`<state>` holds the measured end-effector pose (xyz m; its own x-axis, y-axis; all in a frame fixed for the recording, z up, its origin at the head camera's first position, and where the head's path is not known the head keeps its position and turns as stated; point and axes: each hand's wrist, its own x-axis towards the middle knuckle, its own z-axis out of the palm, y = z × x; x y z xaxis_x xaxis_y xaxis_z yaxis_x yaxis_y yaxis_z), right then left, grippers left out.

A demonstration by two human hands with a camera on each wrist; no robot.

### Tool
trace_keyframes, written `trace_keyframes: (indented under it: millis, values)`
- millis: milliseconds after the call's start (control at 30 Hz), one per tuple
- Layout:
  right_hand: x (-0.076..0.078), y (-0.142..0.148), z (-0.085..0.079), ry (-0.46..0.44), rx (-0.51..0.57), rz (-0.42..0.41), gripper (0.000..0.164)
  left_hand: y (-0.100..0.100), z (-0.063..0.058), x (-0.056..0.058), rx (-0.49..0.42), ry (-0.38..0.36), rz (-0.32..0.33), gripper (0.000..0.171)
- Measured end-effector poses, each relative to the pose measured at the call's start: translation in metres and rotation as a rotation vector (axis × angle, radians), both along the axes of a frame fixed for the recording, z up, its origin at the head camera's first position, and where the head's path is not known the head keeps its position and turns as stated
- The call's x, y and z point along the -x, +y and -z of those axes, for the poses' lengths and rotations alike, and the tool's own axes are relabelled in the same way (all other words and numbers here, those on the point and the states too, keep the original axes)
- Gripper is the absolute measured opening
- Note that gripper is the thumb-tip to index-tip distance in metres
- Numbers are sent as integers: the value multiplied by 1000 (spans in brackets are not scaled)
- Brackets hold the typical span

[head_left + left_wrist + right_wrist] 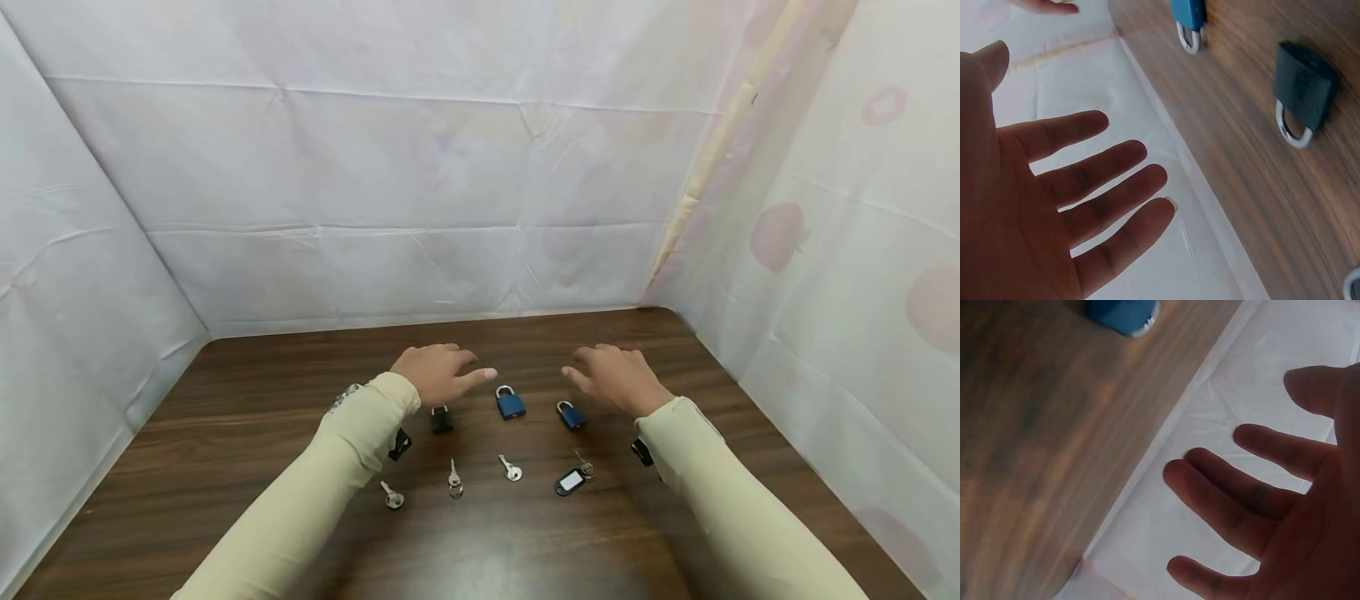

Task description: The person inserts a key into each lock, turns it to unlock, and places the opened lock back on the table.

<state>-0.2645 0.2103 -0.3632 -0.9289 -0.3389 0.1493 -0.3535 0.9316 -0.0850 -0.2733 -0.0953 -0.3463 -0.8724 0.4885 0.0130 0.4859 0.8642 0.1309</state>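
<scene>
My left hand hovers with spread, relaxed fingers above the table, holding nothing; its palm faces the left wrist camera. Just below it stands a black padlock. To the right lie a blue padlock and, nearer my right hand, a darker blue padlock. That hand is also raised and empty, its fingers loosely bent in the right wrist view. Another shackle shows at the corner of the left wrist view; its body is out of frame. All the padlocks' shackles point toward the back wall.
Along the front lie a key, a key on a small ring, another key and a ringed key with a black label tag. Pale sheets wall the wooden table at back and sides.
</scene>
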Motion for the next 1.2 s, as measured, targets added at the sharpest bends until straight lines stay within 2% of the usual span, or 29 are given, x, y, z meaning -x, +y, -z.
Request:
trace_keyframes:
  millis: [300, 467, 633, 800, 1033, 1200]
  values:
    - [-33, 5, 17, -36, 14, 19, 44, 24, 6, -17, -18, 19, 99, 67]
    - [-42, 4, 21, -17, 20, 26, 40, 36, 8, -26, -46, 37, 169, 62]
    - [-45, 0, 22, 3, 14, 18, 39, 43, 12, -32, -41, 24, 177, 64]
    - [-53, 1, 26, 13, -7, 13, 39, 48, 22, -36, -30, 0, 196, 66]
    - [-67, 3, 37, 9, -57, -5, 33, 53, 34, -44, -21, 44, 238, 55]
    - [-74, 3, 47, 1, -34, -24, 22, 59, 41, -46, -11, 59, 260, 50]
